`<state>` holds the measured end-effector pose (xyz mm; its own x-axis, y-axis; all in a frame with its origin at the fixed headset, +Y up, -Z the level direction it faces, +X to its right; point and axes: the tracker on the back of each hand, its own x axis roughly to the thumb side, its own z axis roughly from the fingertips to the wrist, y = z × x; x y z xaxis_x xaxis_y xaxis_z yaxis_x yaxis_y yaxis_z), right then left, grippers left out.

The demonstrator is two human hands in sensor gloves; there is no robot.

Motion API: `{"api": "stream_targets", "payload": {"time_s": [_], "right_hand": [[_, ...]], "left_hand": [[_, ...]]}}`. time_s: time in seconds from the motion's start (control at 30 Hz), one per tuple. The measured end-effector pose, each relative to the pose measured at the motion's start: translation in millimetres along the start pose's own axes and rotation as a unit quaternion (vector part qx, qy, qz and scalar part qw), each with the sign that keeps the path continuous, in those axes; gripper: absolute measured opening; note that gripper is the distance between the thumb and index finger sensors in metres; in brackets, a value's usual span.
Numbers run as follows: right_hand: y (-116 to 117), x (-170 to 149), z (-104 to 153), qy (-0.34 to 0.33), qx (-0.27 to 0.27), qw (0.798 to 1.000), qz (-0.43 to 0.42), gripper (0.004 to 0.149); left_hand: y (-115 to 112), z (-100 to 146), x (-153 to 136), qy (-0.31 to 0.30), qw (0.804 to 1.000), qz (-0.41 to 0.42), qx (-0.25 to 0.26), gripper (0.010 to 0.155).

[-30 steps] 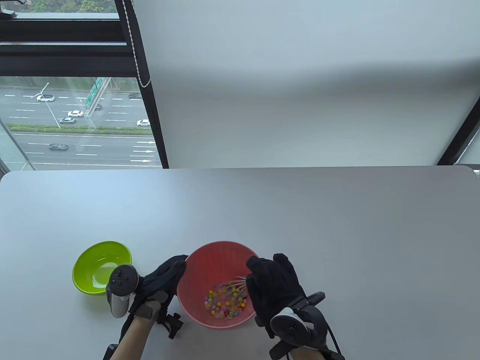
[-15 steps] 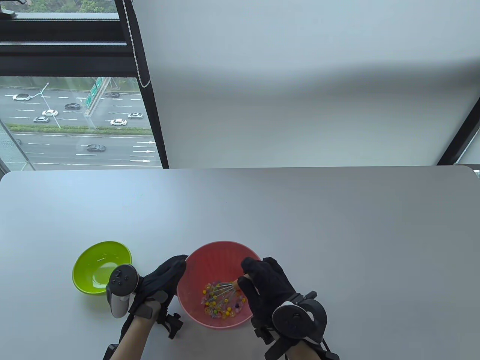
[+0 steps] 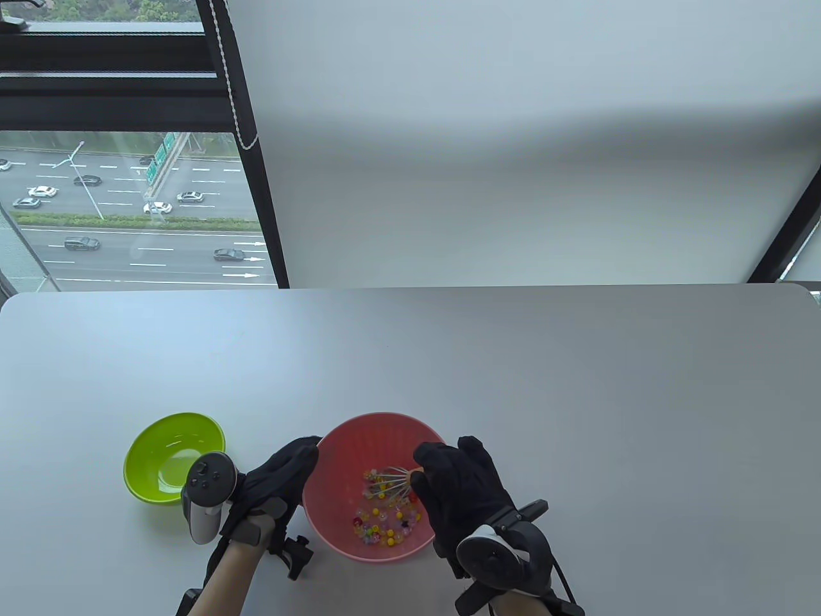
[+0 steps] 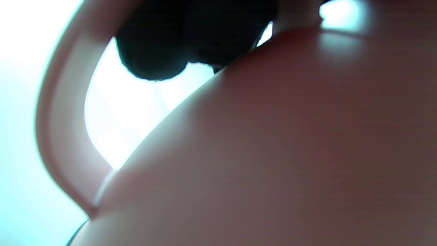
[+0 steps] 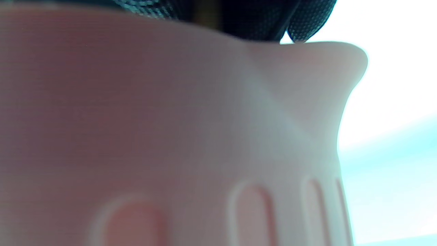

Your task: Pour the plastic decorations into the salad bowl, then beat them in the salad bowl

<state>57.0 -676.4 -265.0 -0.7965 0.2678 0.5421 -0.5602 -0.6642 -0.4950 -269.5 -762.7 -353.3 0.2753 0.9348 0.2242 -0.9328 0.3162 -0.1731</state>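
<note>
A pink salad bowl [image 3: 359, 443] stands near the table's front edge, with small colourful plastic decorations [image 3: 385, 523] scattered on its bottom. My right hand [image 3: 458, 494] is over the bowl's right rim and grips the orange handle of a wire whisk [image 3: 388, 482], whose wires reach down among the beads. My left hand [image 3: 279, 484] holds the bowl's left rim, fingertips at the edge. The left wrist view fills with the blurred pink bowl wall [image 4: 273, 153] and a dark fingertip [image 4: 153, 58] by its handle loop. The right wrist view is filled by the bowl's outer wall [image 5: 170, 119].
An empty lime-green bowl [image 3: 174, 457] sits to the left of my left hand. The grey table [image 3: 513, 385] stretches far behind and to the right. A window and a white blind lie beyond the far edge.
My right hand has swung the whisk round inside the pink bowl, from its right side toward the middle and back, and the beads have shifted. The left hand has stayed on the rim.
</note>
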Motion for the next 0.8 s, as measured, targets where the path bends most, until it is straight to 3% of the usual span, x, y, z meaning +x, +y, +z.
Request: {"api": "stream_targets", "payload": {"time_s": [0.47, 0.8], "right_hand": [[-10, -1, -1, -0.014, -0.016, 0.999, 0.027, 0.049], [-9, -4, -3, 0.023, 0.003, 0.997, -0.068, 0.046]], "left_hand": [[0, 0, 0, 0.0, 1.0, 0.0, 0.0, 0.068], [-1, 0, 0, 0.0, 1.0, 0.0, -0.001, 0.068]]}}
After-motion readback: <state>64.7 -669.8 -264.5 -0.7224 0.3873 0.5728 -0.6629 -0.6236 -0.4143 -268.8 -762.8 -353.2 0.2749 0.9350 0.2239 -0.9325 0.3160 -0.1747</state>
